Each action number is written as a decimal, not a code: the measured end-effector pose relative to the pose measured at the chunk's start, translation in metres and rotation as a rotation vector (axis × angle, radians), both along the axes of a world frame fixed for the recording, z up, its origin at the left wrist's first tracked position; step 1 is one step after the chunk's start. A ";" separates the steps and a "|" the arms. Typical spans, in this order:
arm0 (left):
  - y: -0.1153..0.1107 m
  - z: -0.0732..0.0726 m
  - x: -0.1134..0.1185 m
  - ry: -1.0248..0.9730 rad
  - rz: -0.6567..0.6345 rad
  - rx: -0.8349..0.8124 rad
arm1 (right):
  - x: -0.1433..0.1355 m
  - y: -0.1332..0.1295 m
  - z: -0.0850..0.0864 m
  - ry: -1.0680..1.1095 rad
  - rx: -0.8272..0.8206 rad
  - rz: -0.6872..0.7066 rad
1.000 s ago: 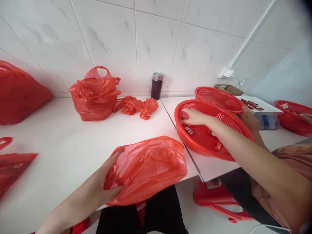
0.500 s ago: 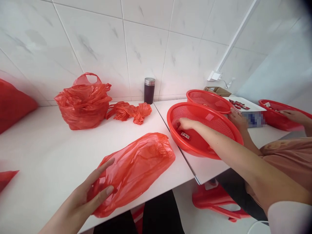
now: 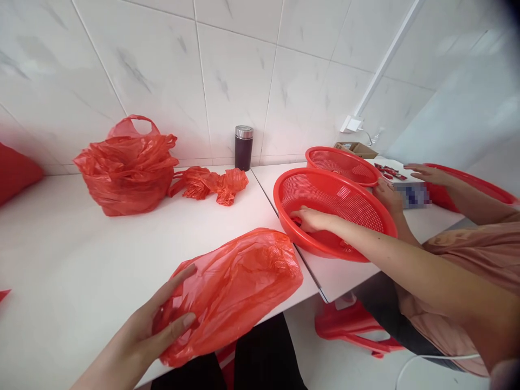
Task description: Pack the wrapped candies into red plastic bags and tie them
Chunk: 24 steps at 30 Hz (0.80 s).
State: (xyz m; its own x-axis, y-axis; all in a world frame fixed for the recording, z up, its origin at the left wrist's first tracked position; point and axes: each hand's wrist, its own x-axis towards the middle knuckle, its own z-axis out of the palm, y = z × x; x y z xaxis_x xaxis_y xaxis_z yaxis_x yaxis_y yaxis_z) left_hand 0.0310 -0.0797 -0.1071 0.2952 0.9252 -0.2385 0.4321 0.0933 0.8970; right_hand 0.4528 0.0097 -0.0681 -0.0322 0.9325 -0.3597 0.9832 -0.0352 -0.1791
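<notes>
My left hand (image 3: 152, 325) is at the near end of a thin red plastic bag (image 3: 244, 287), thumb on its near side and index finger along the far edge. The other fingers are hidden by the plastic. The bag lies on its side across the table's front edge. Inside a red perforated basket (image 3: 337, 249), my right hand (image 3: 311, 219) reaches down with its fingers curled round a small red packet (image 3: 298, 221), only partly visible.
Behind stand a full red plastic bag (image 3: 125, 184), a crumpled red bag (image 3: 215, 183) and a dark flask (image 3: 243, 149). A co-worker (image 3: 471, 260) sits at the right, near a second red basket (image 3: 341, 165) and a box with red packets (image 3: 410, 192). Below is a red stool (image 3: 349, 325).
The red bag has shifted right along with my left hand. My right hand has closed over the packet on the basket's bottom. The co-worker's far hand has moved left over the box.
</notes>
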 end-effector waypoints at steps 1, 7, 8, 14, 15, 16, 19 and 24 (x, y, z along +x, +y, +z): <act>0.000 0.000 0.000 -0.009 0.001 -0.002 | 0.001 0.003 0.003 0.037 -0.009 0.000; -0.006 0.009 0.010 -0.050 0.029 -0.040 | 0.011 0.008 0.055 0.266 0.074 -0.108; -0.007 0.010 0.013 -0.057 0.042 -0.038 | 0.007 0.004 0.066 0.349 0.105 -0.120; -0.009 0.015 0.039 -0.114 0.065 -0.041 | -0.084 -0.039 0.079 0.788 0.014 0.167; -0.010 0.016 0.043 -0.120 0.061 -0.045 | -0.103 -0.045 0.068 0.799 -0.043 0.225; -0.012 0.018 0.047 -0.125 0.058 -0.046 | -0.119 -0.049 0.054 0.760 -0.058 0.270; -0.017 0.025 0.052 -0.114 0.080 -0.015 | -0.151 -0.049 0.008 0.445 0.101 0.328; -0.019 0.032 0.030 0.109 0.268 0.153 | -0.154 -0.030 -0.021 0.238 0.241 0.365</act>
